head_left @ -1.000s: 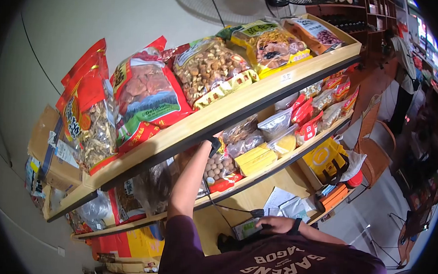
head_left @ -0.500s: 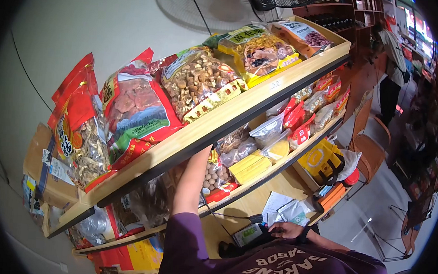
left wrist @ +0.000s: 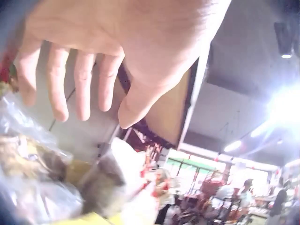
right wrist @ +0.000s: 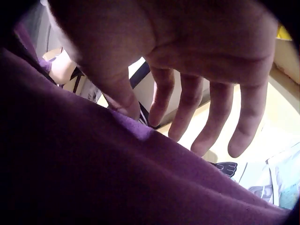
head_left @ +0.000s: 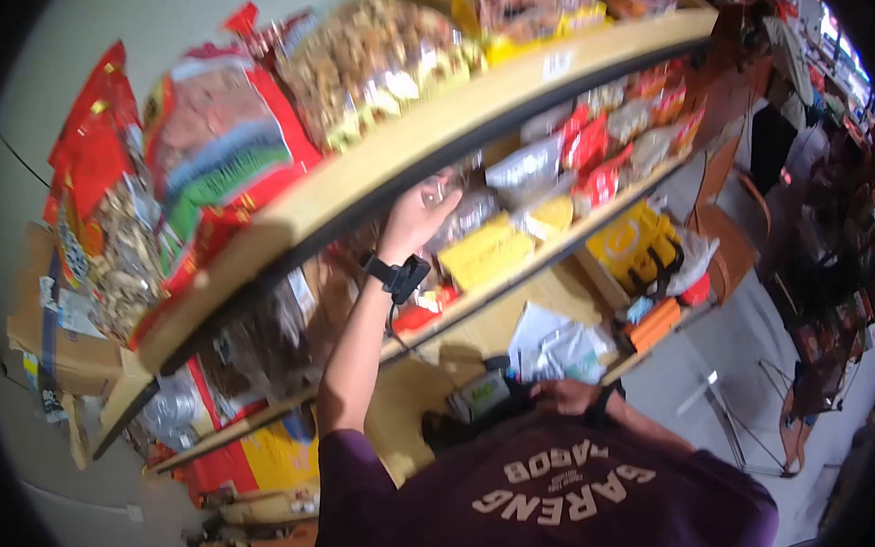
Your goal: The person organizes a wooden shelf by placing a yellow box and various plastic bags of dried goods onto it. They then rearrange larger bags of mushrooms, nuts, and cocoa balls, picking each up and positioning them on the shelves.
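My left hand reaches in under the upper shelf board, above the bags on the middle shelf. Its fingers hang loose and apart in the left wrist view, with nothing between them. Below and beside them are clear bags of dried goods. In the head view the hand is nearest to a clear bag and a yellow block-shaped pack. My right hand is low in front of the purple shirt, fingers loosely bent and holding nothing.
Big bags of dried food, among them a red and green one, line the wooden upper shelf. Red packs sit farther along the middle shelf. Papers lie on the lower board, near a yellow bag. A chair stands at right.
My left hand, hidden behind the upper shelf board earlier, has come out into sight below its edge. The head view has shifted, with the shelf lower left and closer. My right hand stays at the waist.
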The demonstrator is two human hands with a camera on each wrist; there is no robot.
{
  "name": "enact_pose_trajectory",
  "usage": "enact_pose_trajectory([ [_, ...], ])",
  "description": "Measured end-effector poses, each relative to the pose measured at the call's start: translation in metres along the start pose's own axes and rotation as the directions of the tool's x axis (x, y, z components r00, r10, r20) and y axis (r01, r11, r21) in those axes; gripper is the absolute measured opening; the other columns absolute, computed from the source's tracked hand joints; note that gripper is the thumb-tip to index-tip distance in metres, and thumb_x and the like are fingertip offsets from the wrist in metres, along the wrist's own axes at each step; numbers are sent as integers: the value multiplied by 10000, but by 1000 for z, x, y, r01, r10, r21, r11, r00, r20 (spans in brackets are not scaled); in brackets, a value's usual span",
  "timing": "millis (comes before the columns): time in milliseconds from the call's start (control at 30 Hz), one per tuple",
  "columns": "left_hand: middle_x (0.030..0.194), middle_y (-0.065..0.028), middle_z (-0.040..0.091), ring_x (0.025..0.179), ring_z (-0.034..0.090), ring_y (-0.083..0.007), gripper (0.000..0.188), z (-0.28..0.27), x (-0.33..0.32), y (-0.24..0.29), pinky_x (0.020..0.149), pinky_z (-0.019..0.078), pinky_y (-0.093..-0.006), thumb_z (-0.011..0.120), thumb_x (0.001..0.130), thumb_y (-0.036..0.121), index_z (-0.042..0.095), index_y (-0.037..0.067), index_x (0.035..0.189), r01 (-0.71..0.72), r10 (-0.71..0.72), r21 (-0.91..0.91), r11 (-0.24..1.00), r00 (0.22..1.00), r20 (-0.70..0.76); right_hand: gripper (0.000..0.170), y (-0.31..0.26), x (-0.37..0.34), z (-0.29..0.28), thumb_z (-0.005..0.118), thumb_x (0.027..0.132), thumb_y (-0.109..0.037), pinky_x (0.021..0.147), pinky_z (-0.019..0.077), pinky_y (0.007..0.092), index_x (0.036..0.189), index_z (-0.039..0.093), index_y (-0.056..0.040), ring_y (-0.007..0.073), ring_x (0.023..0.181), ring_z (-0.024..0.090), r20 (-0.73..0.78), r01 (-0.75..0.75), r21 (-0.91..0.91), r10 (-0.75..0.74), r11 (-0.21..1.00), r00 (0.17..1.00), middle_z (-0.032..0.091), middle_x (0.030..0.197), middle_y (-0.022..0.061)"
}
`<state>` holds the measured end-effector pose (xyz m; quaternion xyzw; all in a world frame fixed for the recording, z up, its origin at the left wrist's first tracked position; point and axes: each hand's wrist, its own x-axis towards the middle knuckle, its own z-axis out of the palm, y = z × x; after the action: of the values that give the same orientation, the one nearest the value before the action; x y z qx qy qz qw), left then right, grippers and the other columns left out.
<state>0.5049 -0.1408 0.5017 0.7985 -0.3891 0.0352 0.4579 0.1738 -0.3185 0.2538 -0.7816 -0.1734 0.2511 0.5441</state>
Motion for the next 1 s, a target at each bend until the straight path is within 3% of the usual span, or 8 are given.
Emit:
enact_pose_trajectory([
  [100, 1056, -59, 698, 979, 636, -113, 242, 9, -84, 55, 875, 505, -281, 736, 906, 115, 658, 2, 1104, 119, -103, -190, 975, 991, 90, 359, 45, 6, 13, 660, 958, -206, 956, 509, 369, 1270, 592, -42, 256, 1084, 642, -21, -67, 221, 73, 973, 997, 681, 1165, 130],
  [200, 992, -44, 727, 913, 668, -106, 238, 19, -162, 77, 820, 511, -260, 740, 904, 137, 670, -5, 1082, 248, -221, -201, 948, 964, 149, 390, 23, 2, 3, 641, 980, -299, 953, 513, 367, 1265, 592, -38, 256, 1117, 641, 32, -173, 58, 172, 983, 985, 669, 1219, 140],
  [333, 963, -35, 720, 881, 677, -93, 233, 65, -274, 14, 752, 513, -240, 734, 930, 192, 685, 49, 1107, 545, -552, -466, 697, 822, 136, 383, 19, -1, 9, 656, 961, -302, 951, 514, 368, 1244, 618, -47, 269, 1116, 647, 35, -232, -16, 233, 973, 972, 673, 1194, 140],
  [400, 952, -42, 715, 856, 680, -111, 239, 92, -335, -20, 747, 525, -262, 723, 941, 192, 680, 36, 1117, 562, -621, -436, 703, 784, 9, 377, 24, -2, 14, 656, 954, -302, 950, 514, 369, 1230, 630, -46, 275, 1103, 655, 40, -252, -43, 253, 967, 967, 677, 1184, 137],
  [533, 984, -54, 723, 885, 683, -113, 247, 131, -431, -59, 791, 535, -267, 721, 930, 162, 674, 11, 1120, 797, -801, -247, 551, 588, 110, 347, 43, -3, 21, 623, 948, -279, 924, 521, 368, 1208, 639, -49, 284, 1068, 666, 71, -210, -59, 214, 976, 974, 693, 1157, 141],
  [733, 932, -81, 750, 868, 721, -148, 244, 148, -451, -44, 783, 554, -307, 713, 901, 182, 702, 43, 1101, 800, -786, -175, 574, 598, 157, 293, 71, -1, 39, 613, 950, -225, 892, 536, 361, 1187, 650, -56, 265, 1027, 696, 80, -181, -7, 181, 983, 980, 719, 1099, 121],
  [833, 883, -93, 751, 859, 724, -141, 232, 140, -424, -24, 783, 553, -298, 701, 924, 181, 707, 25, 1095, 855, -807, -171, 490, 519, 283, 253, 71, 0, 47, 638, 955, -194, 860, 558, 347, 1159, 676, -49, 245, 965, 723, -13, -136, -27, 136, 990, 991, 744, 1037, 111],
  [1000, 1034, -102, 745, 990, 700, -155, 317, 169, -408, -24, 892, 532, -281, 579, 1039, 242, 658, -8, 1217, 742, -735, -494, 453, 624, 264, 223, 14, 15, 47, 639, 973, -176, 828, 573, 327, 1134, 693, -32, 203, 874, 743, -195, -159, 107, 178, 981, 965, 763, 936, 89],
])
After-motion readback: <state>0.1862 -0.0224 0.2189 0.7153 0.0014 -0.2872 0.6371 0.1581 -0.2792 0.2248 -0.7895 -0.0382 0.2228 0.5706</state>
